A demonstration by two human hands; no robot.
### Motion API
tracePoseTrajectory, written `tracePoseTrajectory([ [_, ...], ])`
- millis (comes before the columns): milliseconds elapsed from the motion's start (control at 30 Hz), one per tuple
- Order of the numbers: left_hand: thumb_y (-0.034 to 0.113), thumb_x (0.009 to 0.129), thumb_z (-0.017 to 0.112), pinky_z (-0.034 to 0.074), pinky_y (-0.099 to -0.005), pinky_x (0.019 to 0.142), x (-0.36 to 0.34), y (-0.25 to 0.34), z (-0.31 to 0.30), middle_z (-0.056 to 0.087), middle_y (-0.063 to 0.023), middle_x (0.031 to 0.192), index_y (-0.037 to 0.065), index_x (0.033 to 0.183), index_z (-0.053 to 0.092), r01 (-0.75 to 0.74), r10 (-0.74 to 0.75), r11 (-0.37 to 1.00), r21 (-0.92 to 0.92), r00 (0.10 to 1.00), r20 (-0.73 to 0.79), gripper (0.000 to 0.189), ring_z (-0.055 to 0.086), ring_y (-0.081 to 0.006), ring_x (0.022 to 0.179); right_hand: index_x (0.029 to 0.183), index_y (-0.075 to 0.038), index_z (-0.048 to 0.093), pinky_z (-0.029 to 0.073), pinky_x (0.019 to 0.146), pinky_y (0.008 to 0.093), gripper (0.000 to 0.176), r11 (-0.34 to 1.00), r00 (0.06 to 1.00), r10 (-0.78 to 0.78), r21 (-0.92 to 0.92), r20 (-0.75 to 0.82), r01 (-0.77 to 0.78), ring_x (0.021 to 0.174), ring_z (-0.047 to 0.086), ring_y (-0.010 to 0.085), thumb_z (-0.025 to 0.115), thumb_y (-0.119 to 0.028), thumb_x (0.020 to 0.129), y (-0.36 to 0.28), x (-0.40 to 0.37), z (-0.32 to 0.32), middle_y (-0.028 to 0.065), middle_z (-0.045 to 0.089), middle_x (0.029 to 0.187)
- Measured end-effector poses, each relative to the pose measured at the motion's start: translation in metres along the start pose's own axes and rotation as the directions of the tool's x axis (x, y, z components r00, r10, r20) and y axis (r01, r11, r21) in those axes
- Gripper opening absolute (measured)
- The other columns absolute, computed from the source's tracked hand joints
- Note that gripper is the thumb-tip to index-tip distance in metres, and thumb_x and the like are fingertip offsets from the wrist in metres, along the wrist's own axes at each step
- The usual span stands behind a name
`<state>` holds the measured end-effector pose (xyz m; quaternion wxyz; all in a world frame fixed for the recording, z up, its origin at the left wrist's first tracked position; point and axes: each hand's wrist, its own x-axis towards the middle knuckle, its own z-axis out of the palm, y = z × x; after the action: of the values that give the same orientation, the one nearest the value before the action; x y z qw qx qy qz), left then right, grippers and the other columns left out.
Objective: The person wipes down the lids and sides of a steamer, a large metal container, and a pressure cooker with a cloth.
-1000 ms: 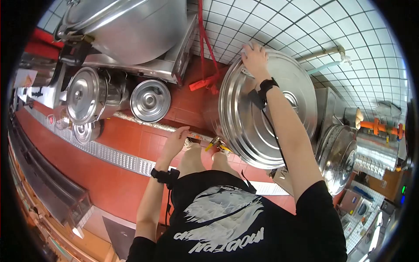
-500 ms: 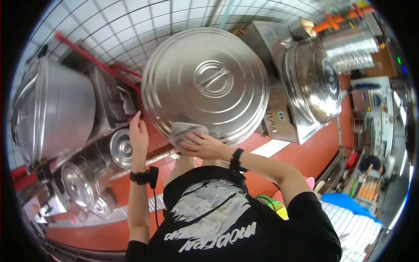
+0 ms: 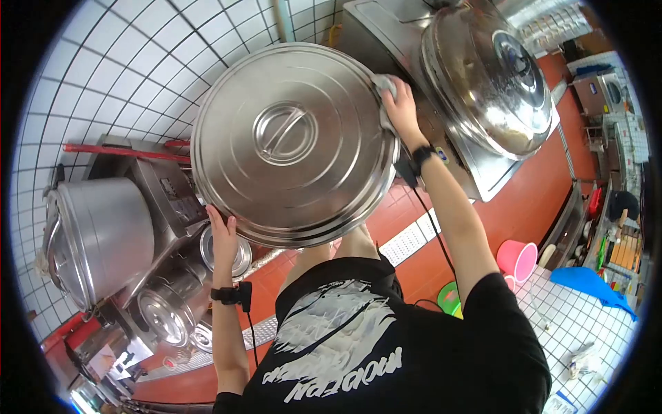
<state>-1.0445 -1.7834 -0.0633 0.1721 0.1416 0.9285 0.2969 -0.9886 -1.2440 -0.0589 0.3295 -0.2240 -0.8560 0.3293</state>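
A large round steel lid [image 3: 324, 186] with a recessed centre handle fills the middle of the head view, on top of a big pot whose body is mostly hidden. My right hand [image 3: 403, 110] is closed on a grey cloth [image 3: 383, 86] and presses it against the lid's upper right rim. At the lower left rim is my left hand [image 3: 222, 234], its fingers stretched out and touching or very near the edge. It holds nothing that I can see.
To the right, a domed shiny lid [image 3: 483, 83] sits on a steel stove. A tall aluminium pot [image 3: 103, 234] and a smaller lidded pot [image 3: 165, 310] stand at left. A red pipe [image 3: 124, 152] runs by the tiled wall. A pink bucket [image 3: 517, 259] is on the floor.
My right hand has carried the cloth from the lid's near edge to its upper right rim. My left hand has come to the lower left rim. The whole view has shifted.
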Motion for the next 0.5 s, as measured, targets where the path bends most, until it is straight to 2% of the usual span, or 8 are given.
tracePoseTrajectory([
  [67, 0.029, 0.105, 0.046, 0.015, -0.0416, 0.123, 0.001, -0.002, 0.000, 0.009, -0.0302, 0.162, -0.006, 0.155, 0.006, -0.036, 0.036, 0.999, 0.009, 0.999, 0.000, 0.074, 0.012, -0.0413, 0.151, 0.123, -0.008, 0.060, 0.044, 0.097, 0.0495, 0.037, 1.000, 0.999, -0.026, -0.010, 0.021, 0.026, 0.112, 0.054, 0.0436, 0.060, -0.022, 0.089, 0.004, 0.018, 0.010, 0.0223, 0.059, 0.120],
  [133, 0.029, 0.105, 0.046, 0.016, -0.0421, 0.123, 0.002, 0.003, -0.003, 0.010, -0.0304, 0.161, -0.006, 0.155, 0.006, 0.026, -0.027, 0.999, 0.031, 1.000, 0.013, 0.073, 0.012, -0.0416, 0.151, 0.124, -0.009, 0.059, 0.042, 0.099, 0.0491, 0.038, 1.000, 1.000, 0.013, -0.005, -0.013, -0.013, 0.112, 0.053, 0.0423, 0.062, -0.023, 0.089, 0.000, 0.014, 0.012, 0.0208, 0.058, 0.122],
  [200, 0.029, 0.105, 0.047, 0.017, -0.0411, 0.122, 0.004, -0.002, -0.003, 0.012, -0.0307, 0.161, -0.006, 0.155, 0.007, 0.019, -0.021, 0.997, 0.081, 1.000, 0.022, 0.073, 0.013, -0.0413, 0.151, 0.126, -0.008, 0.058, 0.041, 0.099, 0.0493, 0.040, 1.000, 0.994, -0.026, -0.009, -0.110, 0.025, 0.112, 0.052, 0.0413, 0.062, -0.022, 0.089, -0.003, -0.003, 0.009, 0.0193, 0.057, 0.123],
  [267, 0.029, 0.105, 0.047, 0.017, -0.0396, 0.122, 0.004, 0.011, -0.008, 0.010, -0.0302, 0.161, -0.004, 0.156, 0.007, 0.158, -0.170, 0.975, 0.157, 0.984, 0.062, 0.073, 0.014, -0.0408, 0.151, 0.127, -0.008, 0.056, 0.040, 0.100, 0.0504, 0.042, 0.998, 0.993, -0.037, -0.048, -0.114, 0.031, 0.116, 0.048, 0.0430, 0.064, -0.018, 0.087, -0.011, -0.031, -0.003, 0.0208, 0.054, 0.125],
  [300, 0.031, 0.104, 0.049, 0.023, -0.0388, 0.120, 0.004, -0.002, -0.005, 0.020, -0.0305, 0.159, -0.002, 0.156, 0.011, 0.097, -0.100, 0.979, 0.177, 0.995, 0.009, 0.072, 0.023, -0.0396, 0.149, 0.127, -0.008, 0.055, 0.039, 0.102, 0.0513, 0.044, 0.998, 0.992, -0.066, -0.011, -0.109, 0.066, 0.116, 0.047, 0.0446, 0.066, -0.016, 0.085, -0.017, -0.052, -0.011, 0.0212, 0.053, 0.126],
  [333, 0.031, 0.104, 0.049, 0.023, -0.0388, 0.120, 0.002, 0.001, -0.006, 0.020, -0.0305, 0.159, -0.002, 0.156, 0.011, 0.088, -0.090, 0.979, 0.183, 0.996, 0.004, 0.072, 0.023, -0.0396, 0.149, 0.129, -0.010, 0.055, 0.037, 0.105, 0.0529, 0.047, 0.997, 0.997, -0.068, -0.022, -0.039, 0.068, 0.121, 0.045, 0.0455, 0.067, -0.014, 0.083, -0.024, -0.075, -0.023, 0.0204, 0.050, 0.133],
  [400, 0.032, 0.103, 0.050, 0.029, -0.0396, 0.116, -0.001, 0.010, -0.006, 0.032, -0.0317, 0.154, 0.000, 0.157, 0.016, 0.131, -0.132, 0.991, -0.026, 0.991, -0.030, 0.072, 0.033, -0.0393, 0.144, 0.135, -0.015, 0.054, 0.031, 0.111, 0.0578, 0.062, 0.995, 0.992, -0.080, -0.055, 0.093, 0.086, 0.134, 0.035, 0.0465, 0.070, -0.014, 0.076, -0.037, -0.123, -0.043, 0.0157, 0.039, 0.151],
  [500, 0.030, 0.102, 0.054, 0.034, -0.0383, 0.113, -0.024, 0.000, 0.020, 0.040, -0.0298, 0.150, -0.001, 0.156, 0.019, 0.275, -0.315, 0.940, -0.202, 0.928, -0.199, 0.071, 0.043, -0.0369, 0.138, 0.138, -0.019, 0.055, 0.028, 0.112, 0.0627, 0.073, 0.974, 0.946, -0.219, -0.007, 0.239, 0.227, 0.140, 0.031, 0.0471, 0.075, -0.018, 0.068, -0.047, -0.166, -0.064, 0.0137, 0.037, 0.155],
])
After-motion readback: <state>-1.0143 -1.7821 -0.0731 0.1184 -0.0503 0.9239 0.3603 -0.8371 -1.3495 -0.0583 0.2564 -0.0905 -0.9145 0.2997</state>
